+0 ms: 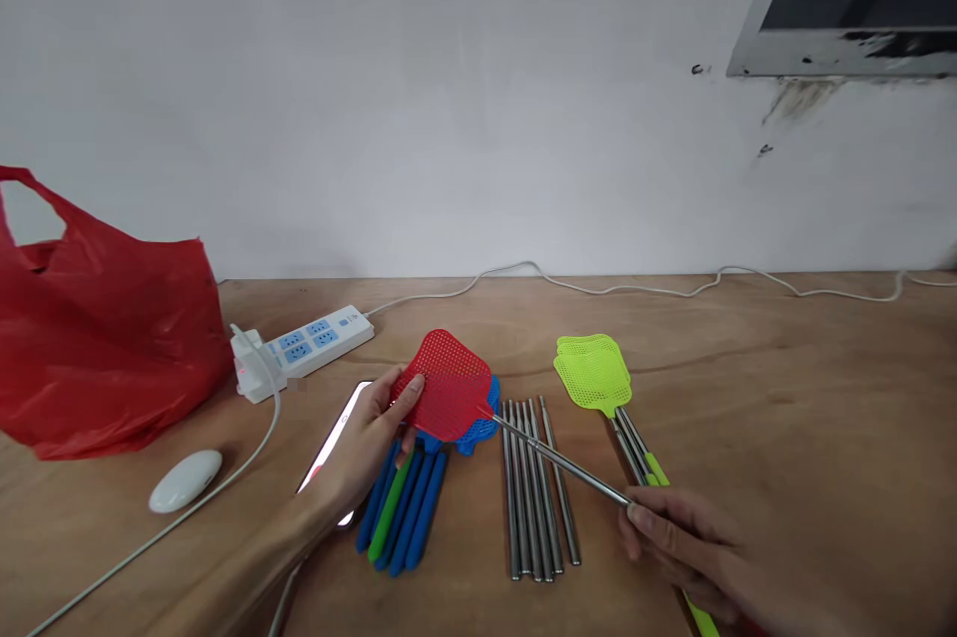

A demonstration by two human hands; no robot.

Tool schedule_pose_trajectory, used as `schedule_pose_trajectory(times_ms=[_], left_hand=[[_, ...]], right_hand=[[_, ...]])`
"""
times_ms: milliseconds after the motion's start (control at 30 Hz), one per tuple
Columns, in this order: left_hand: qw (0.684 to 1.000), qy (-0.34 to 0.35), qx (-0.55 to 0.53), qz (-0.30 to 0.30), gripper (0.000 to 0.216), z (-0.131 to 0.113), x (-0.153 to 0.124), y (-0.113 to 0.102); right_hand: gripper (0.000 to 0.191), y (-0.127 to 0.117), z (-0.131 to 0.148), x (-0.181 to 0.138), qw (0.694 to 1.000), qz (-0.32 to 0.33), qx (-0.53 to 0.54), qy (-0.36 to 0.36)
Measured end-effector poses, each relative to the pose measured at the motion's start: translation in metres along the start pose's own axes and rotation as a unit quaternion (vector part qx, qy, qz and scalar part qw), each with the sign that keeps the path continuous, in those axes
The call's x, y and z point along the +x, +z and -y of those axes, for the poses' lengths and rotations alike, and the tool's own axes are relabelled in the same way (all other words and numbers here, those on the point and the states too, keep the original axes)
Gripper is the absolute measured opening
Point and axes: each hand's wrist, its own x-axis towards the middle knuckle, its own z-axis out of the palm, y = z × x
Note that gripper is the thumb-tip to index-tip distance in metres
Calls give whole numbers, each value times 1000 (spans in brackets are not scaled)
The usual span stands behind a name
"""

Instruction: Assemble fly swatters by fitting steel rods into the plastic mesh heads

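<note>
A red fly swatter head [449,386] is pinched at its left edge by my left hand [385,418], thumb on top. From its neck a thin metal rod [564,463] slants down to the right, where the fingers of my right hand [677,542] close around its lower end. Under the red head, blue swatter heads [478,428] partly show. Blue handles [426,512] and a green handle [390,507] lie below my left hand. Several loose metal rods [532,502] rest side by side between my hands. Yellow-green fly swatters [596,373] lie partly beneath my right hand.
A red plastic bag [112,338] stands at the left. Near it are a white power strip [321,338], a white oval device [185,480] and a phone [340,438] partly behind my left forearm. White cables [613,290] cross the wooden table [807,398].
</note>
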Motion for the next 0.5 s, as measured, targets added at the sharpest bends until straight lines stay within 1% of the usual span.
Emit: schedule_pose_trajectory(times_ms=[67, 133, 167, 233, 300, 367, 500], left_hand=[[1000, 1, 3, 17, 32, 3, -3, 1], [1000, 6, 11, 22, 30, 3, -4, 2], [1000, 9, 18, 22, 30, 2, -4, 3], [999, 14, 28, 19, 31, 0, -3, 2], [999, 15, 28, 17, 32, -2, -2, 1], [999, 12, 23, 18, 33, -3, -2, 0], [1000, -3, 1, 18, 35, -5, -5, -1]], right_hand=[[62, 1, 6, -5, 998, -2, -62, 3], [61, 4, 17, -9, 991, -24, -134, -23], [62, 6, 23, -9, 984, -31, -167, -47], [63, 9, 33, -8, 978, -36, -200, -53], [63, 11, 37, -6, 982, -20, -186, -36], [62, 13, 35, -2, 989, 0, -144, -26], [64, 16, 28, 6, 996, 33, -69, -35]])
